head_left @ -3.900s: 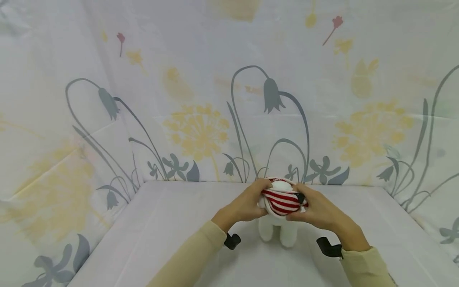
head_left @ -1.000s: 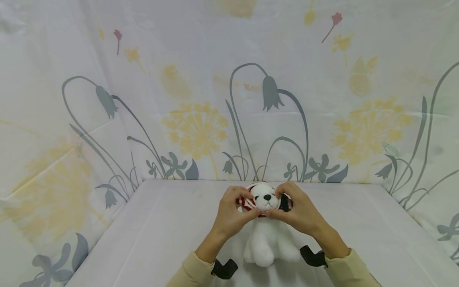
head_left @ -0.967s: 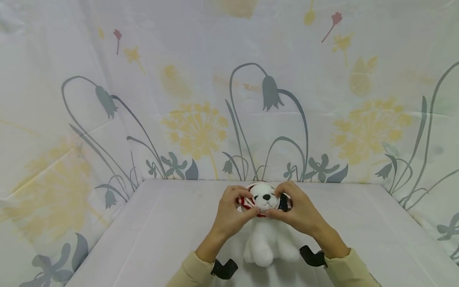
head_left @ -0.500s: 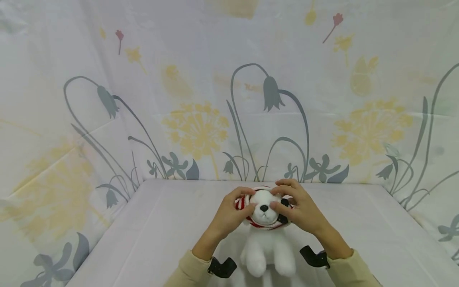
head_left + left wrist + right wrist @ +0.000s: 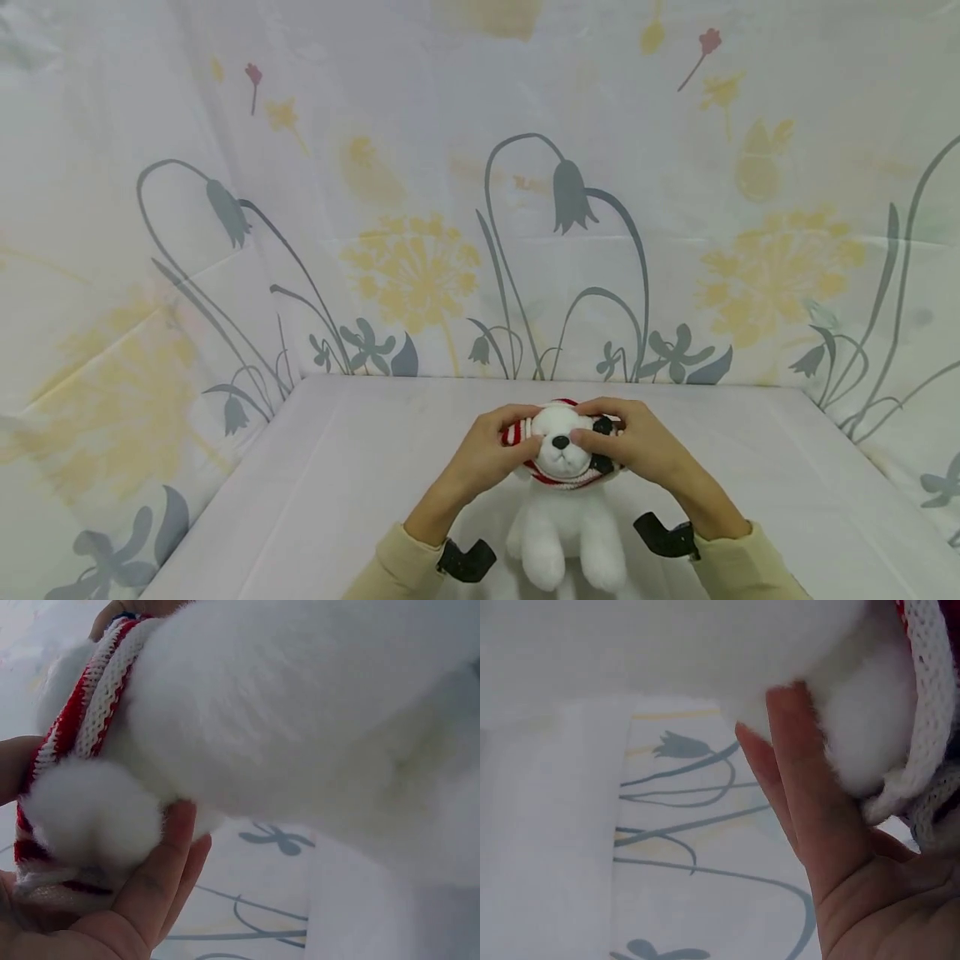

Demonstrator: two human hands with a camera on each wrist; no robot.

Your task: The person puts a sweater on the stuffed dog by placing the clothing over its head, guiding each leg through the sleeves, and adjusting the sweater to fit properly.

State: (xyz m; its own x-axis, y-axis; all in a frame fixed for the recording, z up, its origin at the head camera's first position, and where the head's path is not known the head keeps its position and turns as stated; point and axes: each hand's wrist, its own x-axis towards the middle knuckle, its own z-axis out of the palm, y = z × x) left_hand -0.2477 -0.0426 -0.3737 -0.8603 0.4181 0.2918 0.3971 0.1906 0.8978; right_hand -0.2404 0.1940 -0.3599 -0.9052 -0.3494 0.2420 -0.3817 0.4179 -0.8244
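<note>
A white plush dog [image 5: 570,521] sits upright facing me, its black nose showing. Round its head is a red-and-white striped knitted hat [image 5: 567,482] with black patches on one side, framing the face. My left hand [image 5: 483,454] grips the hat at the left of the head, thumb beside the face. On the opposite side my right hand [image 5: 648,442] holds the hat by the black patches, thumb near the nose. In the left wrist view, fingers [image 5: 154,889] reach behind a fluffy white ball [image 5: 94,814] at the hat's edge. The right wrist view shows fingers [image 5: 802,765] against white fur.
The plush dog is on a white-covered table [image 5: 360,467]. Behind it hangs a pale flower-printed cloth [image 5: 420,167]. Black wrist mounts [image 5: 467,561] stick out below both hands.
Earlier the hat's striped fabric was bunched over the head; now the dog's face shows inside it. Since half a second ago, the right hand's raised fingers have come down onto the hat.
</note>
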